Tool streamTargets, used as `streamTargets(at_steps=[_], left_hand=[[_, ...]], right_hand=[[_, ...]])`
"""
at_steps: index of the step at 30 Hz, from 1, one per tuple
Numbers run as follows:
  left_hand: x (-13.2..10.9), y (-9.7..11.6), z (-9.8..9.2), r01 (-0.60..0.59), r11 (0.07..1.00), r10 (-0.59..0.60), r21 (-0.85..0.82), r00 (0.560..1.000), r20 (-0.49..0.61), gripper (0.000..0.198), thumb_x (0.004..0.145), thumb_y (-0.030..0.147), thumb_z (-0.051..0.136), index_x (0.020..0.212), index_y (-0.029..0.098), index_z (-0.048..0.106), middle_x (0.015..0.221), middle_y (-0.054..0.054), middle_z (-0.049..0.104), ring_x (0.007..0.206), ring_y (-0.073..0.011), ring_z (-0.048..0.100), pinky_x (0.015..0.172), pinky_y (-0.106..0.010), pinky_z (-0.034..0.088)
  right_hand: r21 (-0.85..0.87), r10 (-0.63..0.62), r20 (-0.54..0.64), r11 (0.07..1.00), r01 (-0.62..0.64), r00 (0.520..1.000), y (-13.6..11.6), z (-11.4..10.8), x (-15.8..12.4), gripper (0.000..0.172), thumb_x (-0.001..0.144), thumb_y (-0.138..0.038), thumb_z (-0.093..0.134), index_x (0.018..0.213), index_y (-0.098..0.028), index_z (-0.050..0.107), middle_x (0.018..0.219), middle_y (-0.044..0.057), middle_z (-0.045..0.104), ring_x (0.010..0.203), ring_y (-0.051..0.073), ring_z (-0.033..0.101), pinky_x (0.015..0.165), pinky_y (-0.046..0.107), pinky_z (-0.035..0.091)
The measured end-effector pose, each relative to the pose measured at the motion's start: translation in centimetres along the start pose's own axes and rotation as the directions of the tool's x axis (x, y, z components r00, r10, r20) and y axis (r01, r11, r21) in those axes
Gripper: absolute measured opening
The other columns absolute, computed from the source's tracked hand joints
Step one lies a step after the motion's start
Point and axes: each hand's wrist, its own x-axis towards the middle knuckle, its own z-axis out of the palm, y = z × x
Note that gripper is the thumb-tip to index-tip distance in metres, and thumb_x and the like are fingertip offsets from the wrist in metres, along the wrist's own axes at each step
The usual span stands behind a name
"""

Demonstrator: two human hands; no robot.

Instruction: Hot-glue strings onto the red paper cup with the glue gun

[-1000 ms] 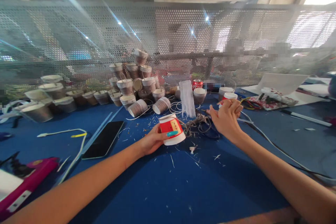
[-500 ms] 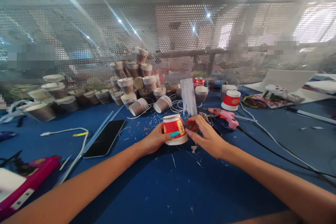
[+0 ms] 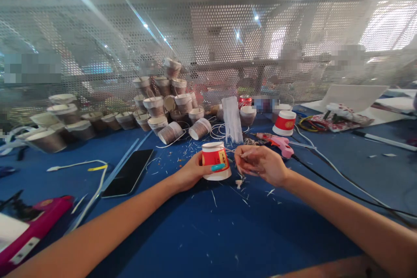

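To the left of the pink glue gun [image 3: 281, 144], on its near side, a red-and-white cup [image 3: 215, 165] is held upside down, wider end lowest; whether it touches the blue worktop [image 3: 208, 234] cannot be told. The left hand [image 3: 190, 173] is clamped around the cup's left side, a thumb with a turquoise nail across its front. Nearer the glue gun, just in front of its nozzle, the right hand [image 3: 259, 163] has its fingertips pinched together on a thin strand [image 3: 230, 150] that reaches the cup's right side. Just behind the glue gun stands a second red-and-white cup [image 3: 284, 123], also inverted. Left of the gun and farther back are a bundle of pale sticks [image 3: 232, 119] and a red can [image 3: 245, 101]; well to its left, a pile of grey-brown cups [image 3: 154, 106] and a black phone [image 3: 129, 173].
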Motion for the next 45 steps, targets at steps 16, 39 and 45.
streamTargets(at_steps=[16,39,45], left_hand=[[-0.4,0.4,0.1,0.064,0.996,-0.067,0.067,0.997,0.039,0.059,0.055,0.026,0.08,0.107,0.012,0.056,0.103,-0.013,0.067,0.091,-0.0228,0.063,0.085,-0.039,0.045],[-0.7,0.5,-0.3,0.06,0.998,-0.065,0.034,0.984,0.164,0.057,0.058,0.024,0.079,0.11,0.012,0.057,0.103,-0.011,0.068,0.093,-0.0211,0.063,0.087,-0.035,0.044],[-0.8,0.6,-0.1,0.074,0.996,-0.08,0.041,0.98,0.181,0.056,0.059,0.02,0.078,0.111,0.014,0.058,0.104,-0.01,0.068,0.093,-0.0205,0.063,0.086,-0.035,0.044]], right_hand=[[0.057,-0.17,-0.182,0.982,0.183,0.969,-0.3,-0.4,0.4,0.024,0.084,-0.039,0.049,0.069,-0.021,0.043,0.046,-0.01,0.027,0.043,0.008,0.025,0.052,0.024,0.032],[0.193,-0.031,-0.139,0.98,0.058,0.99,1.1,-0.3,1.4,0.03,0.079,-0.041,0.061,0.065,-0.017,0.05,0.041,-0.01,0.03,0.038,0.004,0.021,0.041,0.022,0.014],[0.186,-0.01,-0.134,0.982,0.035,0.991,1.2,-0.3,1.4,0.03,0.078,-0.042,0.061,0.065,-0.016,0.051,0.041,-0.009,0.031,0.039,0.004,0.021,0.04,0.022,0.012]])
